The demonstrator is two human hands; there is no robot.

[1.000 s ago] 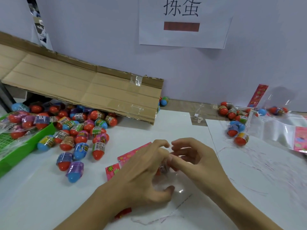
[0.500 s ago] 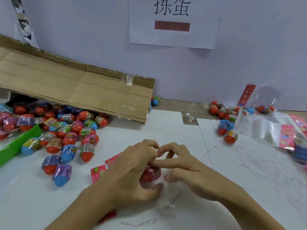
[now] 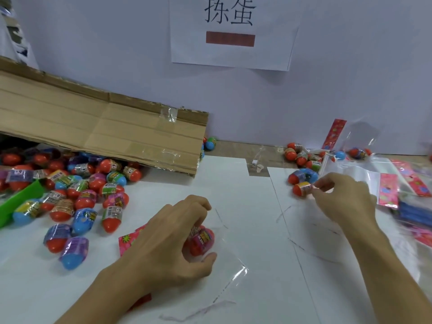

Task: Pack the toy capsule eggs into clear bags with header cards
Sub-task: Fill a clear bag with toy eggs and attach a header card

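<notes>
My left hand (image 3: 170, 237) holds a clear bag (image 3: 230, 258) with a pink header card (image 3: 128, 239) on the white table; a red capsule egg (image 3: 202, 239) lies inside it under my fingers. My right hand (image 3: 341, 197) has reached to the right and pinches an orange-banded red egg (image 3: 301, 188) beside a blue and red egg (image 3: 302, 175). A large heap of capsule eggs (image 3: 77, 190) lies at the left.
A cardboard flap (image 3: 105, 132) leans over the egg heap. A green bin (image 3: 18, 202) sits at the far left. More eggs (image 3: 301, 155) and empty bags with pink cards (image 3: 388, 190) lie at the right. A paper sign (image 3: 231, 31) hangs on the wall.
My right hand left the bag at the middle and moved right to the small group of eggs, taking hold of one. My left hand stayed on the bag.
</notes>
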